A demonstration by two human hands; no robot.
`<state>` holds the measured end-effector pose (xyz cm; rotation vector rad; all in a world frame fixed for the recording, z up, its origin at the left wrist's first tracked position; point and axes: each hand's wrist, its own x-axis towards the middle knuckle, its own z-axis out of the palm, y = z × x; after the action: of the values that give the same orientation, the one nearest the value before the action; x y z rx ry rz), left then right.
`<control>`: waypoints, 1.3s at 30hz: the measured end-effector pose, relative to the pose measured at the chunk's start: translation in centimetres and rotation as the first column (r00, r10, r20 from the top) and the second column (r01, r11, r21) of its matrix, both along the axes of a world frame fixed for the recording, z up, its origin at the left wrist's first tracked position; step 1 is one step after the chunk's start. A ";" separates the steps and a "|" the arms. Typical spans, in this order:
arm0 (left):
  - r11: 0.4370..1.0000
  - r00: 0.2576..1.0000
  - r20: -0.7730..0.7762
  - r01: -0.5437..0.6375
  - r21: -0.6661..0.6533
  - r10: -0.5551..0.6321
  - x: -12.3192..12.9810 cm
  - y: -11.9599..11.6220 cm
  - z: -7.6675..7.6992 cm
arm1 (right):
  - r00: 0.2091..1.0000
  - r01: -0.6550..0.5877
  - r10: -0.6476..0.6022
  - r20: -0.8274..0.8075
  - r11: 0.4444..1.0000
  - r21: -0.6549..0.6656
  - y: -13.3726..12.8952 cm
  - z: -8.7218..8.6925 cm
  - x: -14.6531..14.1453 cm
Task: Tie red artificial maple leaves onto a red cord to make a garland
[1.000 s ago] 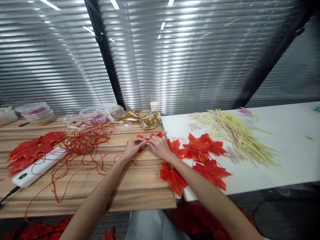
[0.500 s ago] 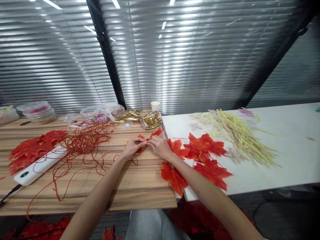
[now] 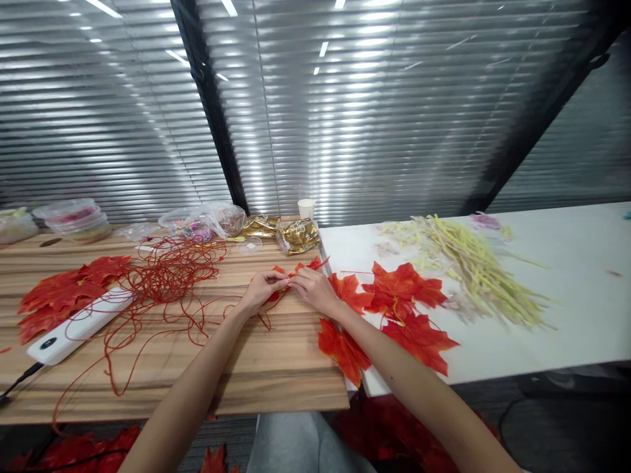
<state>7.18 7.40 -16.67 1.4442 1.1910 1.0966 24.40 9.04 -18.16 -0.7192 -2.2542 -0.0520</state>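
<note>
My left hand (image 3: 262,290) and my right hand (image 3: 312,287) meet over the wooden table near its right edge, fingertips pinched close together. Between them is a red artificial maple leaf (image 3: 310,264), mostly covered by the fingers, with parts showing above and below them. Red cord (image 3: 266,320) hangs below the fingers and runs left to a loose tangle of red cord (image 3: 170,272). I cannot make out which fingers press on cord and which on leaf. Beside my right wrist, several red maple leaves (image 3: 419,341) lie on the white table, strung along with cord.
A white power strip (image 3: 81,327) lies by a pile of red leaves (image 3: 73,289) at left. Gold packets (image 3: 300,235), a paper cup (image 3: 306,209) and plastic tubs (image 3: 73,220) line the back. Yellow strips (image 3: 480,272) spread over the white table (image 3: 586,295). More leaves (image 3: 394,437) lie on the floor.
The leaf tip above my right hand has shifted slightly right and down. Both hands stay in nearly the same place, still pinched together.
</note>
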 end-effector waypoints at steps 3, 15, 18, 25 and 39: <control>1.000 1.000 -0.020 0.010 -0.006 -0.010 0.1 -0.1 0.3 | 0.999 0.022 -0.023 -0.032 0.999 -0.029 -0.1 0.2 0.0; 0.991 0.993 -0.017 0.113 -0.067 -0.114 0.0 -0.5 1.0 | 0.996 0.041 -0.045 -0.078 0.998 -0.056 -0.4 0.6 0.0; 0.991 0.993 -0.002 0.116 -0.071 -0.116 0.1 -0.5 1.0 | 0.995 0.037 -0.044 -0.087 0.996 -0.082 -0.5 0.7 0.0; 0.984 0.981 -0.078 0.177 -0.030 -0.179 0.0 -0.3 0.9 | 0.991 0.035 -0.051 -0.123 0.991 -0.126 -0.5 0.7 0.0; 0.958 0.922 -0.385 0.149 0.247 -0.044 0.0 -0.3 1.0 | 0.998 -0.007 -0.002 -0.055 0.987 -0.159 -0.1 0.7 0.3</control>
<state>7.14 7.14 -15.71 1.9753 1.2465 0.9657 24.68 8.98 -17.46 -0.7925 -2.2240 0.1495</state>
